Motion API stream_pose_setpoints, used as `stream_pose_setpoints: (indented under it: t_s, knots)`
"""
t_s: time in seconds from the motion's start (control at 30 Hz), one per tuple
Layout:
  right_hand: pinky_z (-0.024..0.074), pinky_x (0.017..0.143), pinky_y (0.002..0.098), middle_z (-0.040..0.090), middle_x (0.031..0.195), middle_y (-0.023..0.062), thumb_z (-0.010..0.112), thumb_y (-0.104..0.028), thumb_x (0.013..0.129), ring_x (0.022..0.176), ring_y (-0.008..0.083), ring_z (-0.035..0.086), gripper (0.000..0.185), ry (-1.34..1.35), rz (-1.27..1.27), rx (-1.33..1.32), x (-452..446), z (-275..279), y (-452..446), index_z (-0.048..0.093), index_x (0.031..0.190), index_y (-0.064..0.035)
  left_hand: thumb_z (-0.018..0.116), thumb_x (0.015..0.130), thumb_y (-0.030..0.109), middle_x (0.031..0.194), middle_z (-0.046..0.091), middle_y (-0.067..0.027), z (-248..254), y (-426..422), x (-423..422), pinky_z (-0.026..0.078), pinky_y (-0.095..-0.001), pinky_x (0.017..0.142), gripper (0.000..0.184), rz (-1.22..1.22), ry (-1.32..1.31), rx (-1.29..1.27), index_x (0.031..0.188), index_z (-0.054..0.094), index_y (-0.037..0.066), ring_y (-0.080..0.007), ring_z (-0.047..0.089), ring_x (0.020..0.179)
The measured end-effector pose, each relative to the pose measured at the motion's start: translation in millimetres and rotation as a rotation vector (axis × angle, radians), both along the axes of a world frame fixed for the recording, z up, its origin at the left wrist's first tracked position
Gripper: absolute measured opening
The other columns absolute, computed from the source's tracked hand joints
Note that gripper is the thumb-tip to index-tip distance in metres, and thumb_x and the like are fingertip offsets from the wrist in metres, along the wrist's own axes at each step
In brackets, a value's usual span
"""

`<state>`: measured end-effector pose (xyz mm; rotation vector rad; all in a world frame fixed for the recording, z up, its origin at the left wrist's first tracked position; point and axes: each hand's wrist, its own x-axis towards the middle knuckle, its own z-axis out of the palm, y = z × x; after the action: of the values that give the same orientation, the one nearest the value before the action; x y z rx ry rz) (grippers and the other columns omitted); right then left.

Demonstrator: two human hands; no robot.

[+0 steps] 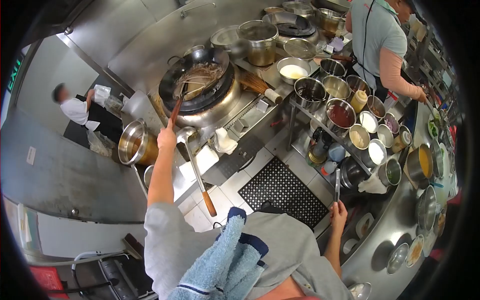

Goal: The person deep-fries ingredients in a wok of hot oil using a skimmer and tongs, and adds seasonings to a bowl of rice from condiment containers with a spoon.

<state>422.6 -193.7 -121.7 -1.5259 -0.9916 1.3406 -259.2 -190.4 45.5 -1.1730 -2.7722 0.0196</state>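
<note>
My left hand (166, 137) is closed around the reddish wooden handle of a long wok tool (176, 110). Its far end reaches into a black wok (165, 85) on the burner, among brownish contents (202, 75); the shape of its head is unclear. Down at my right side, my right hand (338, 212) grips a slim metal utensil that looks like tongs (337, 184), pointing up and forward. A ladle (195, 167) with an orange-brown wooden handle lies across the stove's front edge, just right of my left forearm. Beside it is a crumpled white cloth (226, 141).
A pot of brown liquid (137, 142) stands left of my forearm. Right of the wok lie a bamboo brush (257, 85) and sauce pots (341, 114). A co-worker (377, 37) works at the upper right; another person (75, 107) stands left. A black mat (285, 192) covers floor tiles.
</note>
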Motion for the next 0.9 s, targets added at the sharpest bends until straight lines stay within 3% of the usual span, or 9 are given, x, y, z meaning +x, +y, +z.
stream_pose_setpoints:
  t_s: [0.13,0.3,0.4,0.53,0.63,0.7,0.9]
  knots:
    - [0.0325,0.038,0.0183,0.055,0.068,-0.0029,0.058,-0.029,0.092,0.048,0.0029,0.044,0.040,0.004,-0.032,-0.061,-14.9,0.8,1.6,0.054,0.119,0.0005,0.050,0.084,0.007,0.103,0.060,-0.0251,1.9,-2.0,-6.7,0.051,-0.0460,0.080,0.060,0.020,0.030,0.042,0.140,0.036,0.021,-0.0390,0.063,0.093]
    - [0.0316,0.038,0.0184,0.055,0.068,-0.0033,0.058,-0.029,0.092,0.047,0.0027,0.043,0.039,0.044,0.100,-0.074,-37.0,-9.2,15.3,0.054,0.118,0.0003,0.051,0.081,0.009,0.100,0.060,-0.0263,6.4,19.5,6.7,0.049,-0.0482,0.081,0.064,0.014,-0.178,0.068,0.142,0.034,0.019,-0.0415,0.062,0.092]
    - [0.0308,0.039,0.0181,0.054,0.068,-0.0028,0.058,-0.028,0.092,0.047,0.0025,0.043,0.037,-0.033,0.041,-0.002,-51.3,-16.9,23.4,0.055,0.116,0.0000,0.052,0.080,0.008,0.105,0.058,-0.0280,16.1,-4.3,49.1,0.050,-0.0473,0.080,0.067,0.034,-0.091,0.019,0.143,0.031,0.019,-0.0417,0.062,0.090]
    - [0.0308,0.037,0.0192,0.053,0.066,-0.0026,0.058,-0.027,0.091,0.045,0.0032,0.042,0.036,0.044,0.048,-0.169,-63.6,-5.1,34.8,0.056,0.115,-0.0001,0.051,0.082,0.003,0.107,0.055,-0.0268,-7.9,-16.4,36.8,0.055,-0.0407,0.070,0.068,0.011,0.152,-0.007,0.144,0.027,0.019,-0.0356,0.065,0.080]
    - [0.0309,0.035,0.0201,0.052,0.067,-0.0018,0.058,-0.029,0.091,0.044,0.0040,0.042,0.039,-0.010,0.154,-0.090,-54.8,-3.9,53.3,0.055,0.116,0.0009,0.050,0.085,0.004,0.107,0.055,-0.0239,-13.5,-22.0,25.9,0.056,-0.0384,0.067,0.067,0.006,0.242,-0.049,0.144,0.026,0.021,-0.0333,0.065,0.079]
    - [0.0293,0.038,0.0195,0.053,0.067,-0.0020,0.061,-0.029,0.089,0.047,0.0029,0.041,0.046,0.045,0.162,-0.082,-51.6,-2.7,66.0,0.052,0.122,0.0025,0.050,0.085,0.005,0.107,0.055,-0.0245,-11.4,-18.2,20.9,0.056,-0.0397,0.068,0.066,0.016,0.280,-0.057,0.144,0.026,0.022,-0.0333,0.065,0.080]
    - [0.0301,0.036,0.0189,0.052,0.068,-0.0021,0.059,-0.031,0.091,0.046,0.0039,0.042,0.044,0.054,0.144,0.021,-40.4,4.0,83.3,0.054,0.119,0.0018,0.049,0.089,0.008,0.103,0.056,-0.0191,-8.1,13.3,-4.0,0.056,-0.0377,0.067,0.057,0.067,0.302,-0.068,0.142,0.030,0.020,-0.0309,0.065,0.081]
